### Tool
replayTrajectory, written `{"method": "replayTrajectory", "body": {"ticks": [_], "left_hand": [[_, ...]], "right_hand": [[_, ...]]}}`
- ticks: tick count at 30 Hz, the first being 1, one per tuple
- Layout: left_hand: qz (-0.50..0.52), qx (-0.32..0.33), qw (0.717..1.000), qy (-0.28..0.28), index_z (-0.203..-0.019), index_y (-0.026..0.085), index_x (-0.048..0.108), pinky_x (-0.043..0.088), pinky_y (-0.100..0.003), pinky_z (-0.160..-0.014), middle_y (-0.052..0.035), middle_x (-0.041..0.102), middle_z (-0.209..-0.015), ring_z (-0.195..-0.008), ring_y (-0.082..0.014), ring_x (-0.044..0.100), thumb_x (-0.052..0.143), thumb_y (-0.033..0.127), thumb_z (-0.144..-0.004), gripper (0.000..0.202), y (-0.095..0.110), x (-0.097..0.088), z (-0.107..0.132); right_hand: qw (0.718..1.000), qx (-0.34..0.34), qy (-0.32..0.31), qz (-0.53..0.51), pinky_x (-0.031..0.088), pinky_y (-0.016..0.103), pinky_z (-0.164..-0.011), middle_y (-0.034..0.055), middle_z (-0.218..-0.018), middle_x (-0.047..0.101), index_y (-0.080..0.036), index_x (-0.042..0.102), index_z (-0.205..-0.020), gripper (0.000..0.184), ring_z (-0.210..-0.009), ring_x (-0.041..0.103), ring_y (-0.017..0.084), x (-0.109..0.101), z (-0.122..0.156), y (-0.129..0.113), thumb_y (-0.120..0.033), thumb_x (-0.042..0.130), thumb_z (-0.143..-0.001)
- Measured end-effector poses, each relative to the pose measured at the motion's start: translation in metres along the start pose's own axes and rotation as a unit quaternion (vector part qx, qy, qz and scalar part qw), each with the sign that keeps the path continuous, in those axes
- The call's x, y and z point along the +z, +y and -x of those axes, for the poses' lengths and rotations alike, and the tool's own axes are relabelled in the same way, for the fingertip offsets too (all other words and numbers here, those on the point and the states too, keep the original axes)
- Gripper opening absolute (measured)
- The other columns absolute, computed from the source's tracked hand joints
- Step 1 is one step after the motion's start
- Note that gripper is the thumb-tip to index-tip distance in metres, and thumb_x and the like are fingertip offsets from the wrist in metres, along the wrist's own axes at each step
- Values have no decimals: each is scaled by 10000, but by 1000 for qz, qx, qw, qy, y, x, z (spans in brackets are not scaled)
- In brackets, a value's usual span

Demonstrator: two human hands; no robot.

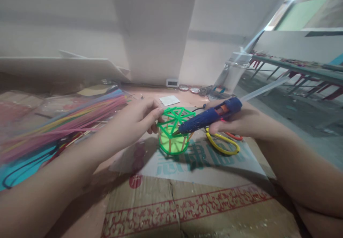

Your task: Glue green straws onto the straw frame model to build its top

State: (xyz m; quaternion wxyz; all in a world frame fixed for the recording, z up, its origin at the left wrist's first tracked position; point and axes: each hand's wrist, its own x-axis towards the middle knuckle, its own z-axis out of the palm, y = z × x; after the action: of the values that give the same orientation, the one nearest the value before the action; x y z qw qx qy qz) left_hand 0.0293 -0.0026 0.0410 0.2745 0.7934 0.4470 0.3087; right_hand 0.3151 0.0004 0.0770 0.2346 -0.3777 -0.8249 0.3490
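A small round frame [171, 148] of green and orange sticks stands on a printed sheet, with spokes across its top and a yellow-green base. My left hand [147, 118] pinches the left side of its top rim between thumb and fingers. In my right hand [232, 122] is a blue hot glue gun [206, 118], a clear glue stick [268, 88] poking out of its back. The nozzle points down and left, at or very near the frame's front top edge. Scissors with yellow and orange-red handles [225, 148] lie beneath my right hand, their blades mostly hidden.
Bundles of coloured sticks [69, 123] lie at the left. Behind the frame are a white card [169, 100], a small digital display [172, 82], two round reels [194, 90] and a clear plastic container [230, 74]. Printed cardboard [150, 209] covers the front; white panels [155, 27] rise behind.
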Motion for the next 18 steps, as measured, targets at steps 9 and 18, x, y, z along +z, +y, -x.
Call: {"method": "replayTrajectory", "body": {"ticks": [9,18], "left_hand": [[2,-3,1000,-1,-886,211,584,504,-282,-619,0,678,-768,-661,-148,662,449,456,-1030,315,1,0,0],[-11,-11,1000,0,-882,211,568,497,-297,-631,-4,670,-772,-680,-162,667,445,454,-1023,307,3,-1,0]], "right_hand": [[999,-2,7,45,515,320,-699,69,-830,725,-160,719,-855,530,-789,632,221,-1,1,1,-673,778,-737],[999,-25,10,37,480,282,-597,17,-730,683,-180,724,-836,397,-693,609,182,-4,6,-9,-563,793,-758]]}}
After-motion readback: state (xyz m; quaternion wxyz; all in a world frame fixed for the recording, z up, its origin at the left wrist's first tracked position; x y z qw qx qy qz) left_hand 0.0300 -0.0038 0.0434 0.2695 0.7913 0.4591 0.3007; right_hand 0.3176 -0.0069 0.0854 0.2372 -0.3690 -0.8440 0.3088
